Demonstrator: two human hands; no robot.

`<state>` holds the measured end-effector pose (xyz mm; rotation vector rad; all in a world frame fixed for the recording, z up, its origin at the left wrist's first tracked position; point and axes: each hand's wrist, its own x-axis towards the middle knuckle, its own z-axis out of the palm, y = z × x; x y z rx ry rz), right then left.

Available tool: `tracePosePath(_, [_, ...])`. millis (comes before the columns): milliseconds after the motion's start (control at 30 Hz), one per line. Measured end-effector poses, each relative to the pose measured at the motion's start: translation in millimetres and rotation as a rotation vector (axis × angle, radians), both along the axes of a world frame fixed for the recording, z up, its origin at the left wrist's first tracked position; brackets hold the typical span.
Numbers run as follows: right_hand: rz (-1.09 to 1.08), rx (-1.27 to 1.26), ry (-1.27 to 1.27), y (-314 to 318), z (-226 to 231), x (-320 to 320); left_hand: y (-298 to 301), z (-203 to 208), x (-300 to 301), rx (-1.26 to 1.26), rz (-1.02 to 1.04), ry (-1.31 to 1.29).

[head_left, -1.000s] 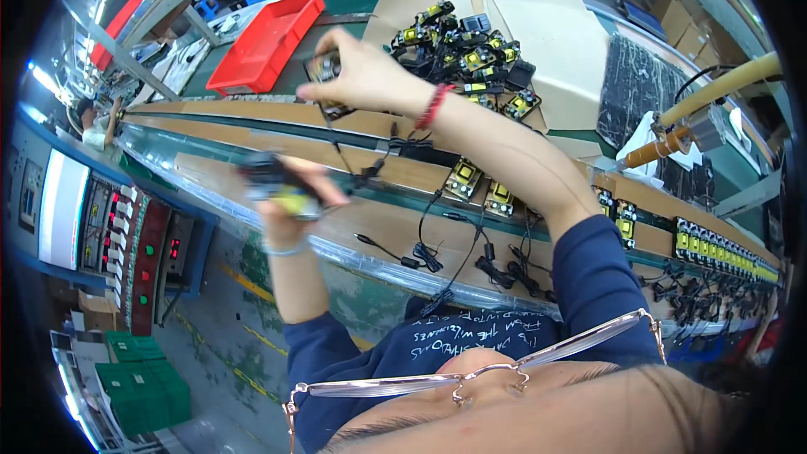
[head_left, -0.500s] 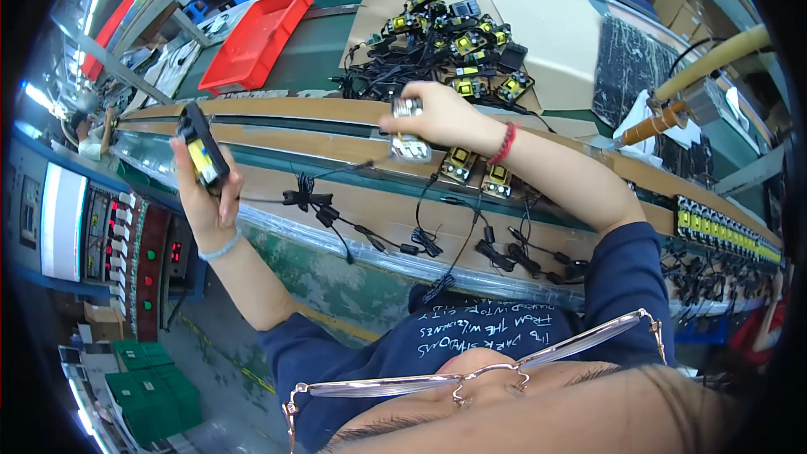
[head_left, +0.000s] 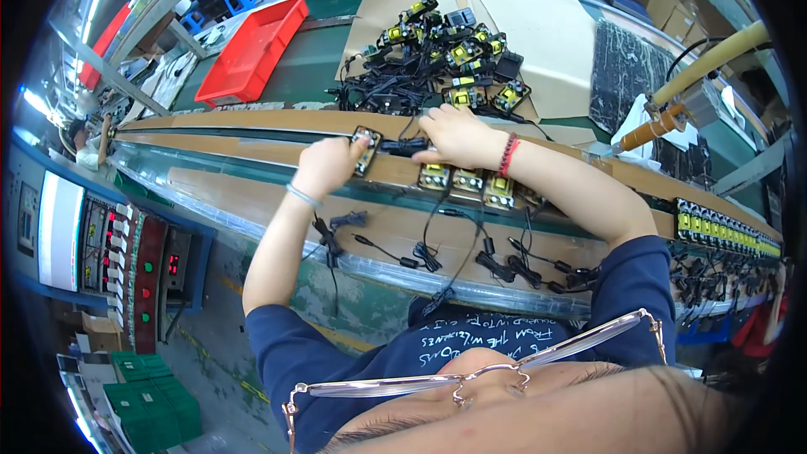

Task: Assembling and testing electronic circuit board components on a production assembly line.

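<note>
Left hand (head_left: 326, 166) gripped a circuit board (head_left: 365, 151) left of the row of three boards (head_left: 466, 179)

The fingers were clamped on the board, with the thumb over its top face. Its long axis pointed mostly away from the person, across the line along which the row ran. Between it and the row's left end lay a black cord bundle (head_left: 402, 147). The right hand (head_left: 462, 136) was nearer the row, above its far edge. Its thumb and forefinger stood apart; whether the hidden fingers gripped anything could not be told. A heap of corded boards (head_left: 454, 50) sat beyond the row.
</note>
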<state>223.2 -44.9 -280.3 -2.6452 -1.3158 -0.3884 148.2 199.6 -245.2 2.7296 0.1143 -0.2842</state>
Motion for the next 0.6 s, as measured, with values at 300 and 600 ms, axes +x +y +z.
tracePosePath(300, [-0.14, -0.291, 0.366, 6, 106, 28, 25, 32, 102, 0.085, -0.141, -0.113])
tracePosePath(600, [-0.225, 0.054, 0.032, 76, 40, 204, 42, -70, 254, 0.118, -0.094, -0.54])
